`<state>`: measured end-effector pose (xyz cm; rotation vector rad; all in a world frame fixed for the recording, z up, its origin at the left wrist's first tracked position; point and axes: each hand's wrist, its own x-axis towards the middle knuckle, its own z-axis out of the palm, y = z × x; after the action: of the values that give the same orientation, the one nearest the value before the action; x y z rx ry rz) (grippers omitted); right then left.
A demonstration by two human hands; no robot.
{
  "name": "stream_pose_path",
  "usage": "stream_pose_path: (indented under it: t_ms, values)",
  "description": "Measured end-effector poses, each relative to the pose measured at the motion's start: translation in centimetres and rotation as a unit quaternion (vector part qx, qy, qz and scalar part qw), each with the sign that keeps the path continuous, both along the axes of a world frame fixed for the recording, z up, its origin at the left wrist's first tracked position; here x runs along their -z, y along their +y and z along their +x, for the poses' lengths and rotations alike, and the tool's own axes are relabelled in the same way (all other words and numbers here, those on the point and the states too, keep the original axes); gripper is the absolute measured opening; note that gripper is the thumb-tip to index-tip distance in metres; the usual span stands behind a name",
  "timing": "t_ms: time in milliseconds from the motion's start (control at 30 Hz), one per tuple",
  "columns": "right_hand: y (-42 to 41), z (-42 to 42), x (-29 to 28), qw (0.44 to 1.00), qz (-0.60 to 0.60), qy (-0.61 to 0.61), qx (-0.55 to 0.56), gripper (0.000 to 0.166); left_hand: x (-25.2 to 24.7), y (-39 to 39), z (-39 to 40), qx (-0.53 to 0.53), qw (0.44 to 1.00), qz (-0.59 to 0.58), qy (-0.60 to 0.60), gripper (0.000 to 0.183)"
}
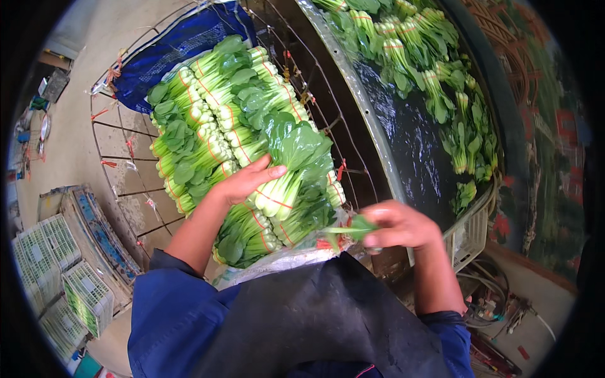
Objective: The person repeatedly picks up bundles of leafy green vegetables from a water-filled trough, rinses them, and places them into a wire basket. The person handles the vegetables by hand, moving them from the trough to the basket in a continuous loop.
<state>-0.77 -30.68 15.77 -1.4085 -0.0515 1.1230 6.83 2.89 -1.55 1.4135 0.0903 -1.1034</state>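
Note:
My left hand (248, 179) is around the side of a leafy green bundle (279, 191), which looks like bok choy bound with a red band. The thumb lies against its stalks, and leaves hide some fingertips. This bundle rests on top of packed rows of similar bundles (198, 113) in a lined wire-frame rack. To the right, my right hand (397, 224) pinches a loose green leaf with its pale stalk (340, 230), blurred by motion, over the near right corner of the rack.
A metal water trough (416, 156) at the right holds floating banded bundles (401, 61). Blue sheeting (179, 52) covers the rack's far end, and bare wire bars (127, 156) stick out left. Plastic crates (47, 255) stand at lower left. Hoses (491, 279) lie at lower right.

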Motion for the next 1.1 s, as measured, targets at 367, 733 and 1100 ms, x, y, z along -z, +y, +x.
stream_pose_path:
  t_ms: [367, 733, 1100]
  values:
    - [-16.7, -22.7, -0.4, 0.883, -0.234, 0.092, 0.397, 0.02, -3.9, -7.6, 4.9, 0.727, 0.677, 0.087, -0.074, 0.111]
    - [-15.1, -31.6, 3.2, 0.822, -0.168, 0.102, 0.535, 0.013, 4.7, -16.3, 3.8, 0.579, 0.814, 0.043, -0.023, 0.083]
    - [-16.1, -33.2, 6.7, 0.762, -0.157, 0.108, 0.619, 0.014, 3.5, -12.4, -5.5, 0.295, 0.939, 0.017, -0.175, 0.11]
